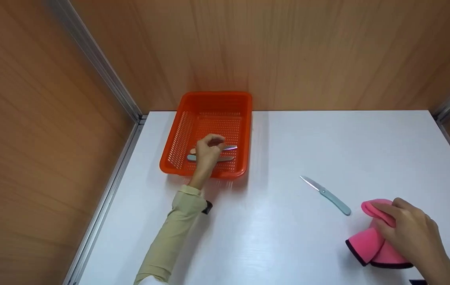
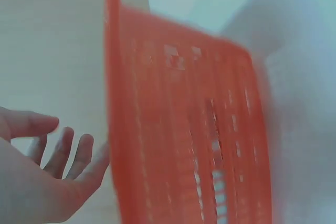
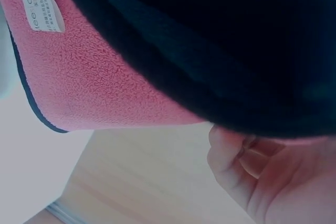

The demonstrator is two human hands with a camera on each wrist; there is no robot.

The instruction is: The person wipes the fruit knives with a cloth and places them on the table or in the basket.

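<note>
Over the front part of an orange plastic basket hovers my left hand, fingers loosely bent around nothing. In the left wrist view the thumb and fingers of this hand stand apart beside the basket wall. Two knives lie in the basket, partly hidden by the hand: one with a teal handle, the other showing its blade and a beige handle end. My right hand grips a bunched pink cloth with black edging. A paring knife with a teal handle lies left of the cloth.
The white table carries all of these things. A wooden panel rises behind the basket, and another wooden panel with a metal edge bounds the left side. The cloth bears a white label.
</note>
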